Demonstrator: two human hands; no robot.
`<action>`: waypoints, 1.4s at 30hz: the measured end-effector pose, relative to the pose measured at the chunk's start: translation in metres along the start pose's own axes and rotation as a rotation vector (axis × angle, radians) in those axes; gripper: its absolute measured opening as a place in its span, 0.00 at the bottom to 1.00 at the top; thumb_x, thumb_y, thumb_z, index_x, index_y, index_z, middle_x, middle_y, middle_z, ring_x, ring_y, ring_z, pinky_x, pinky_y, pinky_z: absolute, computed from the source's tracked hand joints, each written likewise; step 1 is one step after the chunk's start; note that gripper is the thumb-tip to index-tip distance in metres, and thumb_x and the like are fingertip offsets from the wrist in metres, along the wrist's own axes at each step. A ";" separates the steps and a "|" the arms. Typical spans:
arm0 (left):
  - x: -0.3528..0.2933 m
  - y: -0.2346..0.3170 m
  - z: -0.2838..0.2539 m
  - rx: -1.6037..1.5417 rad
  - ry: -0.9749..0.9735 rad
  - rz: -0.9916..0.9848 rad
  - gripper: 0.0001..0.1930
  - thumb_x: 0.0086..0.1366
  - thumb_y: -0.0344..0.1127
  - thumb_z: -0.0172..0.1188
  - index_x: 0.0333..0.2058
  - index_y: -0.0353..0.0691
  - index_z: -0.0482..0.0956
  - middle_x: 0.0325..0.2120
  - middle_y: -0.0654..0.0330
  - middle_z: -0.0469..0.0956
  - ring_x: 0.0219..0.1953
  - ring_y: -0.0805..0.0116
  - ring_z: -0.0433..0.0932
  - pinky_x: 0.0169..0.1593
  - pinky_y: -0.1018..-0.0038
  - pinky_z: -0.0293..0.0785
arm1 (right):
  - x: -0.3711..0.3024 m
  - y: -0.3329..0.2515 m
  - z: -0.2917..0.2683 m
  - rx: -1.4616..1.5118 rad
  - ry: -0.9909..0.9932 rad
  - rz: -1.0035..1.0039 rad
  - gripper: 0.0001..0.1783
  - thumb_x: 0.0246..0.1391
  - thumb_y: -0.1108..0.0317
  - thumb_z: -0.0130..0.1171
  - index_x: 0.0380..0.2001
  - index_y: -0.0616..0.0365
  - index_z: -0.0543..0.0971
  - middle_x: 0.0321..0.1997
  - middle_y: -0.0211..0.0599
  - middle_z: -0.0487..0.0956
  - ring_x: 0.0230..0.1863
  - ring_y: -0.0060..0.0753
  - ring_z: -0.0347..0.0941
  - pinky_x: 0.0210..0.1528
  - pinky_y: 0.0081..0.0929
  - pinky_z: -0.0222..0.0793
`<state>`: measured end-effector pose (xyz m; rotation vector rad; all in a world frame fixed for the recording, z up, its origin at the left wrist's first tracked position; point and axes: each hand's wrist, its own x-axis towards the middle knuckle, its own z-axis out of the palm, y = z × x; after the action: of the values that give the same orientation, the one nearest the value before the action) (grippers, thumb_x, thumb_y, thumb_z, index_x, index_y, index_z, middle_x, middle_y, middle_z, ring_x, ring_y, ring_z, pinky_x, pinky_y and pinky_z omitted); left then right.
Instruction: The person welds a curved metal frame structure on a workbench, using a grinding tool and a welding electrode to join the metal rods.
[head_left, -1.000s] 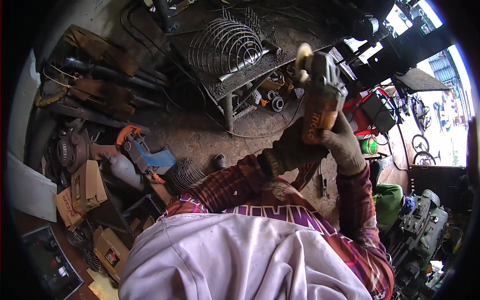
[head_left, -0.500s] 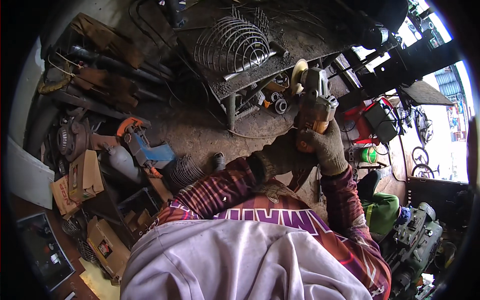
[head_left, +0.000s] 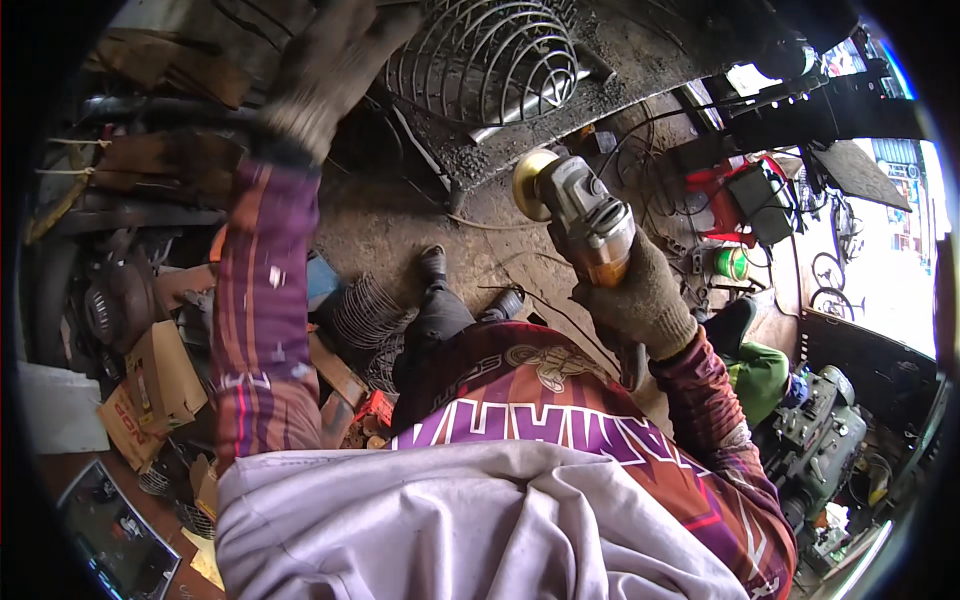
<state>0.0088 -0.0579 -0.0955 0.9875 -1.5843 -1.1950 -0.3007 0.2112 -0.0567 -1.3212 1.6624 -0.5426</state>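
My right hand [head_left: 643, 300], in a knitted work glove, grips an angle grinder [head_left: 595, 222] by its body. A pale yellow disc [head_left: 534, 185] is on the tool's head, tilted up and to the left, in front of the work table's near edge. My left hand [head_left: 322, 85], gloved and somewhat blurred, reaches far forward at the upper left. Its fingers are stretched apart with nothing visible in them. Right of that hand, a domed wire cage of metal rings [head_left: 490, 62] lies on the dark table [head_left: 470, 160], beside a metal tube [head_left: 525, 106].
Coiled wire rings [head_left: 368, 312] lie on the floor near my feet. Cardboard boxes [head_left: 155, 385] stand at the left. Rightward are a red-framed machine [head_left: 735, 205], a green tin [head_left: 732, 264] and a grey-green machine [head_left: 822, 435]. Someone's green-clad leg [head_left: 762, 378] is close to my right arm.
My left hand has come off the grinder and swung forward to the upper left. The grinder, now in my right hand alone, has shifted left and lower, away from the table edge.
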 end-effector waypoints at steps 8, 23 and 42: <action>0.111 -0.119 0.058 -0.914 -0.266 -0.183 0.21 0.72 0.29 0.54 0.61 0.34 0.62 0.52 0.46 0.74 0.47 0.54 0.79 0.49 0.66 0.83 | 0.026 -0.023 0.019 -0.213 0.076 0.060 0.37 0.36 0.67 0.75 0.53 0.60 0.73 0.45 0.43 0.81 0.46 0.37 0.79 0.50 0.37 0.74; 0.083 -0.049 0.059 -0.915 -0.160 -0.392 0.17 0.70 0.22 0.53 0.56 0.31 0.70 0.46 0.54 0.78 0.47 0.65 0.80 0.50 0.72 0.85 | 0.034 -0.042 0.014 -0.325 0.021 0.171 0.39 0.37 0.68 0.75 0.56 0.59 0.71 0.48 0.45 0.81 0.49 0.39 0.79 0.52 0.37 0.75; 0.072 -0.042 0.059 -0.521 -0.262 -0.106 0.30 0.63 0.32 0.68 0.60 0.29 0.67 0.49 0.56 0.78 0.50 0.69 0.78 0.52 0.76 0.80 | 0.043 -0.044 0.011 -0.396 -0.002 0.125 0.41 0.37 0.58 0.76 0.55 0.59 0.72 0.46 0.50 0.82 0.49 0.53 0.80 0.50 0.43 0.76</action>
<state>-0.0649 -0.1191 -0.1310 0.5958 -1.3136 -1.7544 -0.2691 0.1588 -0.0440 -1.4789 1.9012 -0.1388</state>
